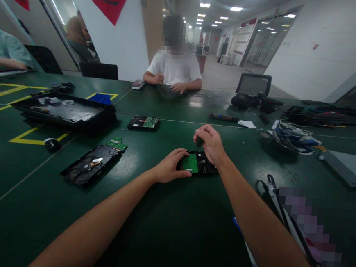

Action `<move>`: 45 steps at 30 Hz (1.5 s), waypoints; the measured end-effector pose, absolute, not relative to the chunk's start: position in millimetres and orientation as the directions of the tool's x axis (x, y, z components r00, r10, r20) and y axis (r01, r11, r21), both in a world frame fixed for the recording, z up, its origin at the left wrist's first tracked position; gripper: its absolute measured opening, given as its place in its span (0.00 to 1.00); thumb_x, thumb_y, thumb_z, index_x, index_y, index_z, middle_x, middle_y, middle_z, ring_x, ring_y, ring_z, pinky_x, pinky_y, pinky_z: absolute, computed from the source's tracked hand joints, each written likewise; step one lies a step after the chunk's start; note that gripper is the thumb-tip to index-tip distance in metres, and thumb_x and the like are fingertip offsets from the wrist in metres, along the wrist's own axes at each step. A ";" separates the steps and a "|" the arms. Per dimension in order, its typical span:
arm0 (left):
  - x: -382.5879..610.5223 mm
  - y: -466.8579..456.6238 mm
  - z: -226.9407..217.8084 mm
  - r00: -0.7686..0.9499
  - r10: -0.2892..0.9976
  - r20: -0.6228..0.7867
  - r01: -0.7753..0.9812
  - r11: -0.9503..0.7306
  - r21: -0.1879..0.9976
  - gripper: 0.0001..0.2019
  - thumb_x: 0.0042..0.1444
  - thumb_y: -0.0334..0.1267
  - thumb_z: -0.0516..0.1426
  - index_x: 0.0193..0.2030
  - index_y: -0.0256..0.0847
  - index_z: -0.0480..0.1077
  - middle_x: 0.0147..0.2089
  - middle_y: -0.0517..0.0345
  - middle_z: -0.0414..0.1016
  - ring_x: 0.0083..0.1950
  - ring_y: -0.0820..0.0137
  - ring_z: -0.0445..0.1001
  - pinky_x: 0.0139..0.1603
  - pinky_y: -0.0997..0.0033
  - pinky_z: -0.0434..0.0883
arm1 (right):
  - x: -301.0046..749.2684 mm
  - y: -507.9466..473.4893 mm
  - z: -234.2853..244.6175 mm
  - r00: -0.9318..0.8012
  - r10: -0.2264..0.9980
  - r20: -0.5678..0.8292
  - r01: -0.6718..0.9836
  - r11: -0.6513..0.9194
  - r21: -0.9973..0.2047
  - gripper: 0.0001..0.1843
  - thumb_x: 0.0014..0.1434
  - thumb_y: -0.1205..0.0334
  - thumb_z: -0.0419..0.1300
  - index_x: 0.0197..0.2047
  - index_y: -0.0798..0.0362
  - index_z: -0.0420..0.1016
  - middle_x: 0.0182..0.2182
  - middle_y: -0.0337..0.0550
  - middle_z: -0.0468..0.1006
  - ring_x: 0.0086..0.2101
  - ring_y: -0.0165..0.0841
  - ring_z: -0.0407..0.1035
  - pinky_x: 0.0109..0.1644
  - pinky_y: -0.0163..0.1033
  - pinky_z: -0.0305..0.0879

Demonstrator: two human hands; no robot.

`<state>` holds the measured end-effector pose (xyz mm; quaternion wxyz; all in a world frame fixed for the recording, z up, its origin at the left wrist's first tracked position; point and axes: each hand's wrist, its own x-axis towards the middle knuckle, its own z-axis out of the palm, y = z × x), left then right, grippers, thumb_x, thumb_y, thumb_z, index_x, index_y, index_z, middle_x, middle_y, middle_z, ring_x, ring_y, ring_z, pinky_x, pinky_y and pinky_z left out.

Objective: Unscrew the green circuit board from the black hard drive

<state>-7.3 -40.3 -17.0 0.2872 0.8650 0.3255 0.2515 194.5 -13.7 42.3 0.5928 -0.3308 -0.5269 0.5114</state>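
Observation:
A small black hard drive with a green circuit board (194, 163) lies on the dark green table (164, 231) in front of me. My left hand (171, 166) grips its left edge with curled fingers, holding it down. Just above the drive's far side my right hand (209, 143) is closed round a small dark tool handle, which points down at the drive. The tool's tip is hidden by my fingers.
An opened hard drive (91, 165) with a loose green board lies to the left; another drive (144, 123) sits further back. A black tray (64, 110) stands at left. Cables (293, 137) and a screwdriver (224, 118) lie right. A person in white sits opposite.

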 end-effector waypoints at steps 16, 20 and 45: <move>-7.5 -38.6 -21.0 0.657 0.711 0.250 0.421 -0.622 0.661 0.39 0.54 0.57 0.65 0.67 0.41 0.62 0.70 0.40 0.61 0.70 0.51 0.63 0.71 0.47 0.64 | 192.6 -16.3 43.9 -0.114 0.939 0.326 -0.195 0.300 -0.934 0.18 0.60 0.46 0.67 0.29 0.49 0.69 0.25 0.35 0.74 0.28 0.29 0.68 0.37 0.37 0.65; -7.5 -39.5 -19.3 0.663 0.706 0.249 0.416 -0.623 0.662 0.38 0.55 0.57 0.65 0.67 0.42 0.61 0.70 0.40 0.61 0.71 0.51 0.63 0.71 0.46 0.64 | 192.7 -17.6 44.7 -0.125 0.937 0.327 -0.184 0.302 -0.935 0.20 0.62 0.43 0.64 0.30 0.49 0.69 0.23 0.33 0.69 0.24 0.27 0.64 0.31 0.36 0.60; -6.9 -39.6 -19.2 0.659 0.706 0.260 0.405 -0.624 0.668 0.38 0.54 0.55 0.66 0.68 0.42 0.61 0.69 0.40 0.62 0.70 0.50 0.63 0.70 0.44 0.64 | 191.0 -17.1 47.4 -0.105 0.942 0.318 -0.246 0.285 -0.926 0.14 0.61 0.50 0.67 0.34 0.47 0.69 0.27 0.33 0.73 0.27 0.28 0.68 0.34 0.38 0.66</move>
